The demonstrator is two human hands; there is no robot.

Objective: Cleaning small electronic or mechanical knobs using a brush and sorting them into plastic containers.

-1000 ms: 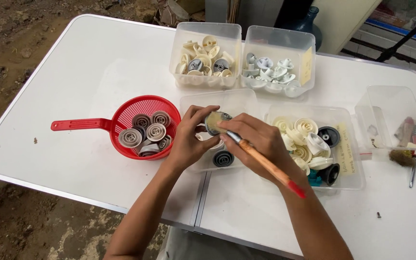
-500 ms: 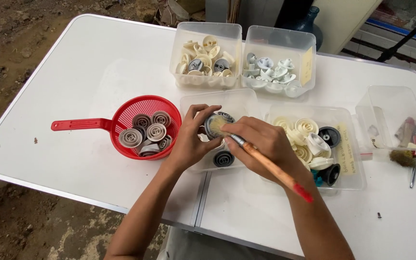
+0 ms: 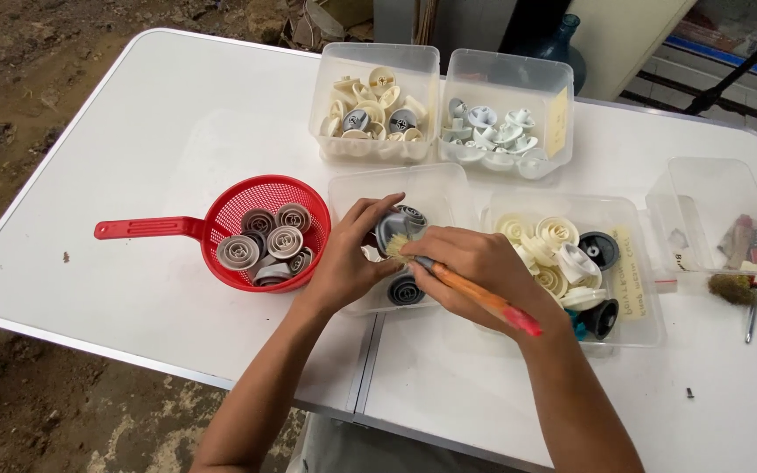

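Centre of frame, over a clear tub: left hand has fingers curled round a grey ribbed disc, pinching its rim. Right hand is closed on an orange-handled brush, bristles touching the disc. Disc prob. light, stiff plastic; rim looks the best hold. Red strainer w/ more discs sits just left.
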